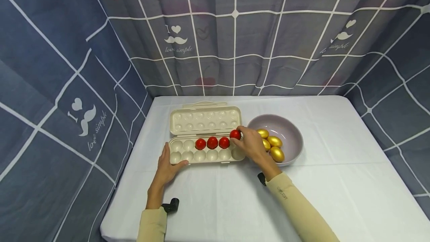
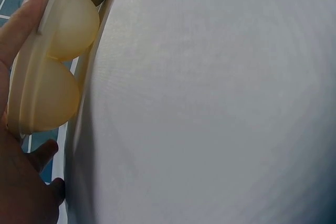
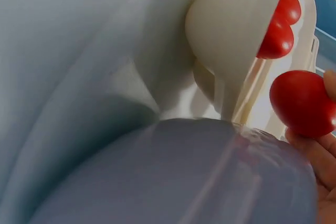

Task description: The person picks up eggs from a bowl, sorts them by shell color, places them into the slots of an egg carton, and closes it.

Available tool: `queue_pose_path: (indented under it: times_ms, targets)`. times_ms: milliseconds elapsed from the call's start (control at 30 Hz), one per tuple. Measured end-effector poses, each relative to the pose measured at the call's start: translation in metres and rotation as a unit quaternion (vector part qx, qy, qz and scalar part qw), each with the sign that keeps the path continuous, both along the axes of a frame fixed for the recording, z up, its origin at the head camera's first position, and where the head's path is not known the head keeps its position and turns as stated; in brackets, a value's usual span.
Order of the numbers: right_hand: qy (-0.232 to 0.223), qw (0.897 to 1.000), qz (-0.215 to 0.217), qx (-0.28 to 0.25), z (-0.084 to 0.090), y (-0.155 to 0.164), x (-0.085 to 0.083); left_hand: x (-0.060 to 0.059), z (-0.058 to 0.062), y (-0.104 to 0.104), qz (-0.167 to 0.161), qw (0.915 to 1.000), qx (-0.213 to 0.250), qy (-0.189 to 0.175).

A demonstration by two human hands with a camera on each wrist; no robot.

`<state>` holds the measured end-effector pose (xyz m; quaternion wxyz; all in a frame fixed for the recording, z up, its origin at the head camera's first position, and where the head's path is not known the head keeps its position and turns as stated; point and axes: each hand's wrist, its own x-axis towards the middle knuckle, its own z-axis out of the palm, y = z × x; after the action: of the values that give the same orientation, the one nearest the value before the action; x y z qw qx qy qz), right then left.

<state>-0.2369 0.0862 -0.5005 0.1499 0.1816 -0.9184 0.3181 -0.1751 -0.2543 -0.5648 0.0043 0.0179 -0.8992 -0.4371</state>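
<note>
1. Nearest the camera, two cream sleeves lead onto the white cloth-covered table (image 1: 215, 204), whose bare cloth on the near side of the beige plastic egg carton (image 1: 205, 151) gives free room for the arms.
2. Left hand (image 1: 167, 168) rests at the carton's near-left corner, fingers straight along the rim and thumb against the front edge, gripping nothing. The left wrist view shows thin moulded cups, so the tray looks light and likely to slide if not steadied.
3. Right hand (image 1: 250, 145) is at the carton's right end, pinching a small glossy red egg (image 1: 235, 134) in its fingertips just above the back row's last cup. Its shell looks smooth and hard, probably slippery; a fingertip pinch across the middle seems safest.
4. Three more red eggs (image 1: 212, 143) sit in the back row beside it; the front row's cups are vacant.
5. Just right of the carton, a pale lilac bowl (image 1: 289, 126) holds shiny gold eggs (image 1: 274, 141), close enough that the wrist must clear its rim.
6. Behind the carton, its hinged lid (image 1: 205, 119) lies open, with bare cloth running to the checked grey curtain (image 1: 235, 47).
</note>
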Motion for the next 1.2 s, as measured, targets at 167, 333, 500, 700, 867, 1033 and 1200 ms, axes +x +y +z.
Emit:
queue_pose_path:
  times_ms: [167,333,500,700,867,1033,1200]
  targets:
    - [-0.002,0.999,-0.009,0.048,-0.005,-0.003,-0.003,-0.001,-0.002,-0.001,0.003,1.0000,-0.001,0.002]
    - [-0.034,0.995,-0.015,0.093,-0.011,-0.004,-0.005,-0.002,-0.001,0.000,0.005,1.0000,-0.002,-0.006]
    - [-0.059,0.990,0.004,0.125,-0.013,-0.005,-0.010,-0.001,-0.001,0.000,0.006,1.0000,-0.002,-0.004]
    - [-0.077,0.987,0.016,0.143,-0.014,-0.005,-0.012,-0.001,0.000,0.000,0.004,1.0000,-0.003,-0.003]
    - [-0.071,0.989,0.018,0.125,-0.014,-0.004,-0.014,-0.002,-0.001,0.000,0.000,1.0000,0.000,0.001]
    - [-0.091,0.995,0.013,0.037,-0.012,-0.001,-0.013,-0.001,-0.001,0.001,0.000,1.0000,0.002,0.002]
    - [-0.108,0.993,0.013,-0.053,-0.011,0.003,-0.010,-0.002,-0.001,0.000,0.004,1.0000,-0.002,0.000]
